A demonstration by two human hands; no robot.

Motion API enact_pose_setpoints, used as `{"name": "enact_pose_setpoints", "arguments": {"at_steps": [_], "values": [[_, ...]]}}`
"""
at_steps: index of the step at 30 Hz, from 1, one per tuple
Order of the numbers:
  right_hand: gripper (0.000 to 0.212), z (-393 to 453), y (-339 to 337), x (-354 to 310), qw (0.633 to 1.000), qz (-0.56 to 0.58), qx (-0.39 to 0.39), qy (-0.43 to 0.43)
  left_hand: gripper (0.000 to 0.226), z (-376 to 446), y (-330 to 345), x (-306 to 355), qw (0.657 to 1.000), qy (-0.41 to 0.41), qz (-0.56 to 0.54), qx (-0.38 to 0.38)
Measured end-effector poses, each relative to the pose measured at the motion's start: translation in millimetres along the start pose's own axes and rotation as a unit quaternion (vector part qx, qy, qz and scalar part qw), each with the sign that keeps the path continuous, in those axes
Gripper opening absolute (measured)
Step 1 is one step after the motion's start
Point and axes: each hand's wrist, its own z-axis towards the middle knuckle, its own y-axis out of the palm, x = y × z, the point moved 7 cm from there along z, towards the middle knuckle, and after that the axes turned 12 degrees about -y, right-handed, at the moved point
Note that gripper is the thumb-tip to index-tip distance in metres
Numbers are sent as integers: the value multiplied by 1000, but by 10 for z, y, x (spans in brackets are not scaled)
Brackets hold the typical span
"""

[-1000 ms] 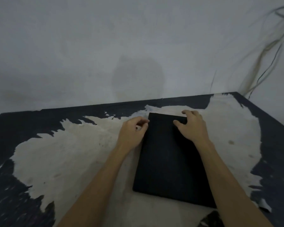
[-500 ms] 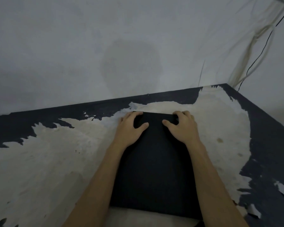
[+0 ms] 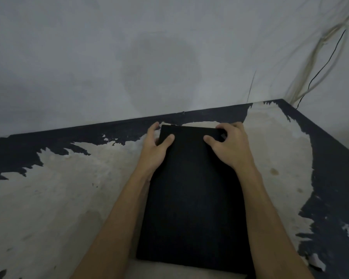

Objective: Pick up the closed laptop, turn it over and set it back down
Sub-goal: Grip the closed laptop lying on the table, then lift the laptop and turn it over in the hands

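- Bottom of frame: both forearms run up from the lower edge, either side of the closed laptop (image 3: pixel 191 188), a flat black slab lying lengthwise in centre frame on the table (image 3: pixel 58 198), whose dark coating is peeled to pale patches
- Near short edge of laptop sits low in frame, looks flat on the surface; can't tell if the far end is lifted yet
- Mid frame, left of centre: left hand (image 3: pixel 154 150) wraps the far left corner, thumb on top, fingers curled round the side, closed on it
- Right of centre: right hand (image 3: pixel 229 147) clamps the far right corner, thumb on top, fingers over the far edge
- Handling, my guess: rigid, moderately heavy, smooth lid so prob. slippery; fragile if dropped. Better hold = both long sides nearer the middle, not just far corners, for the flip
- Top of frame: grey wall (image 3: pixel 89 57), cables (image 3: pixel 318 71) upper right
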Motion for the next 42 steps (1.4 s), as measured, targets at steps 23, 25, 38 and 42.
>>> {"name": "enact_pose_setpoints", "arguments": {"at_steps": [23,25,38,42], "values": [[63,-69,153,-585,999,22,-38,-15,38,-185,-879,435,958,32,-222,180],[63,-93,139,-669,999,-20,-27,-36,37,-226,-981,446,944,47,-248,211],[71,-83,197,-765,997,-29,69,-3,24,-404,-1194,458,928,83,-280,232],[77,-49,197,-643,999,-17,31,23,26,-333,-1302,483,954,23,-251,163]]}}
